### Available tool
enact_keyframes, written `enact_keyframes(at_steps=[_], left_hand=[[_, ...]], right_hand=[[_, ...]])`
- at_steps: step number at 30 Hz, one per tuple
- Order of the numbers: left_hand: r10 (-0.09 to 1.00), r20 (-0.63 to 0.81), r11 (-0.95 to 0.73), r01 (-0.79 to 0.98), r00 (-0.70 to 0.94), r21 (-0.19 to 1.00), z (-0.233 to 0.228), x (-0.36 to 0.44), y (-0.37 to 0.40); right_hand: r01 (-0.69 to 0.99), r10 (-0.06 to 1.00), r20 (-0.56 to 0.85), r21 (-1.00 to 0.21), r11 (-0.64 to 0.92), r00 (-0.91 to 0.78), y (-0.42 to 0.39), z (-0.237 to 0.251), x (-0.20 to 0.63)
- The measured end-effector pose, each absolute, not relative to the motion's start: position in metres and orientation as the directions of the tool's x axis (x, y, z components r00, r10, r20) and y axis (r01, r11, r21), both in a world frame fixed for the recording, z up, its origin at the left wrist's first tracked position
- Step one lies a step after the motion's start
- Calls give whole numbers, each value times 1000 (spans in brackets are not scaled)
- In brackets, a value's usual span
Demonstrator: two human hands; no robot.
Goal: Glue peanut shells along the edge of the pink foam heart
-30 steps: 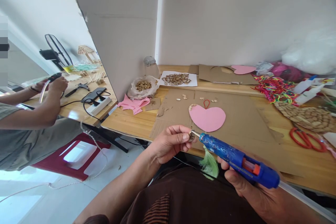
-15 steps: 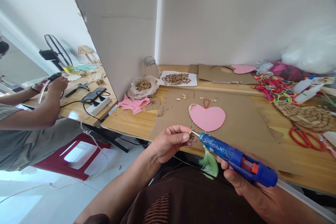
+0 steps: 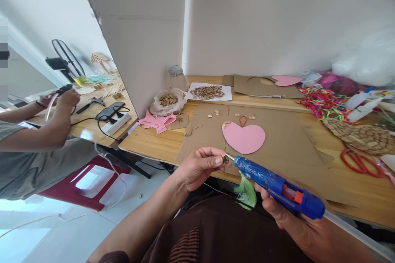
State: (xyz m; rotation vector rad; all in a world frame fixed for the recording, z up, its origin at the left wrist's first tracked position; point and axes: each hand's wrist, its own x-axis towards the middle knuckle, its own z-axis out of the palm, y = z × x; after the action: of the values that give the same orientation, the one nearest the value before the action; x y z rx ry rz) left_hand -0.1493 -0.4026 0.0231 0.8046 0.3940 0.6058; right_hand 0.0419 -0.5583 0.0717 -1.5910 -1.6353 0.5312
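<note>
Pinched in the fingertips of my left hand is a small brown piece, seemingly a peanut shell. My right hand is wrapped round a blue hot glue gun, with a clear glue stick out of its back end. The gun's metal nozzle points left and meets the shell, or nearly so. Just beyond lies a pink heart cutout with a red loop at its top and shell pieces on its upper left edge. Below the gun hangs a green tassel.
Brown cardboard covers the table. At the back are a bag of peanuts and white paper bearing shells. Red scissors, coloured cords and a shell-covered mat lie right. A co-worker sits left.
Almost nothing differs. Both hands, the shell and the glue gun hold nearly the same position, with only a tiny shift of the gun's back end.
</note>
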Motion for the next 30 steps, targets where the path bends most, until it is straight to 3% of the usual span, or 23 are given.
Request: enact_keyframes(at_steps=[30], left_hand=[[648,-65,501,-360,759,787,21,-149,-402]], right_hand=[[678,972,227,-725,121,69,-559,70,46]])
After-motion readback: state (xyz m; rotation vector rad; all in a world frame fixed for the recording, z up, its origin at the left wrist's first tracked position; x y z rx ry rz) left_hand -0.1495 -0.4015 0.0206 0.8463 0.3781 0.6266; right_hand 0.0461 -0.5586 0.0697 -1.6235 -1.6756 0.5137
